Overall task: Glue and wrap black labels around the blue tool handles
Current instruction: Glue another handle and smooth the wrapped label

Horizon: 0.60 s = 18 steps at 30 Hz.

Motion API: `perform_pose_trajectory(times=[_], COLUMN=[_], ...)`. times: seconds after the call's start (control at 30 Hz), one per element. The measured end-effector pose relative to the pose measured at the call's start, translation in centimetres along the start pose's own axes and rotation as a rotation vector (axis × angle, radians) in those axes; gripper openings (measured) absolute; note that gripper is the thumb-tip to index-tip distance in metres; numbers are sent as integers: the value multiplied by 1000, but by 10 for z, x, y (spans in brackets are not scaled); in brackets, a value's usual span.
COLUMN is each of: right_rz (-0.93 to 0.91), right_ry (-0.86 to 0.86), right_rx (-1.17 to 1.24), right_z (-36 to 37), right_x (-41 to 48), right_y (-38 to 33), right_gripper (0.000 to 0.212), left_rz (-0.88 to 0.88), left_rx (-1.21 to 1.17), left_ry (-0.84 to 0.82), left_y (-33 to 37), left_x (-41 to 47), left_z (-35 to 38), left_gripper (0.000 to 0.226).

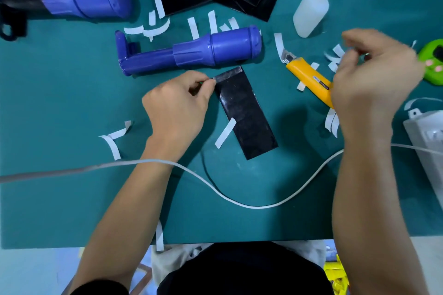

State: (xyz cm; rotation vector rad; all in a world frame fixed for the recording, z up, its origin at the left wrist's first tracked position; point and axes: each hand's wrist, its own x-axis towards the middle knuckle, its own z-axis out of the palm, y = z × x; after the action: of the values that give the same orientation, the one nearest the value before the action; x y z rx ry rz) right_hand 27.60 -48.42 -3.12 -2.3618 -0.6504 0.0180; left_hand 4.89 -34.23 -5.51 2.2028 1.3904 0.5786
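Black label [244,112]: flat on the green mat [72,199] at centre view, long axis running 11 o'clock to 5 o'clock; a glossy tape strip [229,76] crosses its far end

Blue tool handle [191,52]: just beyond that far end, at 12 o'clock from the label, long axis near 9 to 3 with the fat end toward 3; whether it touches the label's top corner cannot be told

Deciding relation: the taped end is the end nearest the handle, and the two long axes cross steeply, so the wrap likely needs one turned to meet the other

Left hand [177,105]: the nearer hand, at 9 o'clock from the taped end; thumb and forefinger pinch the label's corner at the strip, other fingers curled under

Right hand [374,79]: at 3 o'clock, well apart from the label, raised over the yellow knife [309,76]; blurred, fingers drawn together near white paper scraps [335,55], and I cannot tell whether they hold one

Glue bottle [311,9]: at 1 o'clock from the label, closer to the right hand

Stray scrap [225,133]: lies over the label's left edge; probably wants clearing before wrapping
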Motion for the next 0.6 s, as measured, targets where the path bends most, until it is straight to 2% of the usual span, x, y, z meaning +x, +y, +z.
perform_pose_trajectory(times=[0.07, 0.13, 0.17, 0.23, 0.3, 0.33, 0.4, 0.47, 0.6], right_rz=[49, 99, 101, 81, 94, 91, 85, 92, 46], right_ry=[60, 72, 29, -130, -254, -283, -301, -247, -85], right_rx=[140, 240, 235, 187, 184, 170, 116, 104, 351], right_z=[0, 3, 6, 14, 25, 32, 46, 54, 52], right_x=[2, 6, 8, 15, 24, 29, 34, 35, 24], right_y=[-6, -12, -14, -19, -24, -27, -31, -33, -37], right_gripper=[19, 20, 28, 61, 79, 78, 63, 48, 36], left_rz=[129, 271, 316, 352, 337, 331, 334, 333, 312], left_rx=[-89, -100, -84, -52, -20, -8, 20, 43, 50], left_ry=[113, 166, 143, 61, -7, -31, -49, -40, -54], left_y=[-3, -7, -10, -16, -22, -25, -29, -32, -34], left_x=[2, 7, 12, 20, 26, 29, 33, 37, 43], left_z=[0, 3, 4, 7, 11, 12, 13, 14, 15], left_gripper=[16, 31, 42, 60, 64, 62, 54, 48, 47])
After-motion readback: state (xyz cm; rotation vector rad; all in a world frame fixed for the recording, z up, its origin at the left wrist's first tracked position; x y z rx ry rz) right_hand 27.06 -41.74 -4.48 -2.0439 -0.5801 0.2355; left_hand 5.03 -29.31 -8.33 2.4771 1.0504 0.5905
